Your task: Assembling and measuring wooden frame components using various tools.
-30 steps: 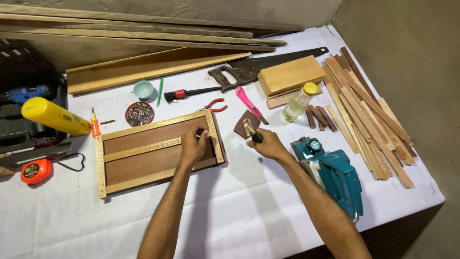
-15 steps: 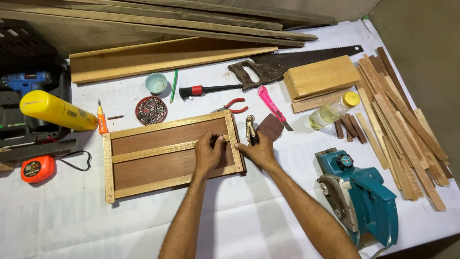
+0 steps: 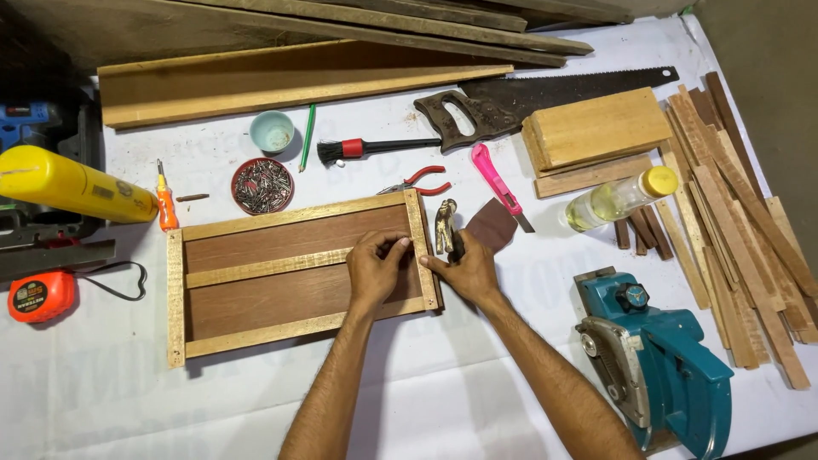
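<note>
Both hands closed in on the right end of the wooden frame.

The wooden frame (image 3: 298, 277) lay flat on the white table cover (image 3: 426, 400), and since a second earlier the hammer had come down from its raised position to rest beside the frame's right end rail. The left hand (image 3: 377, 268) pinched something too small to identify at the junction of middle slat and end rail. The right hand (image 3: 464, 271) was clenched round the hammer (image 3: 446, 228), fingertips touching the rail. Pliers (image 3: 417, 183), a dish of nails (image 3: 262, 185) and an electric planer (image 3: 656, 358) lay near.
</note>
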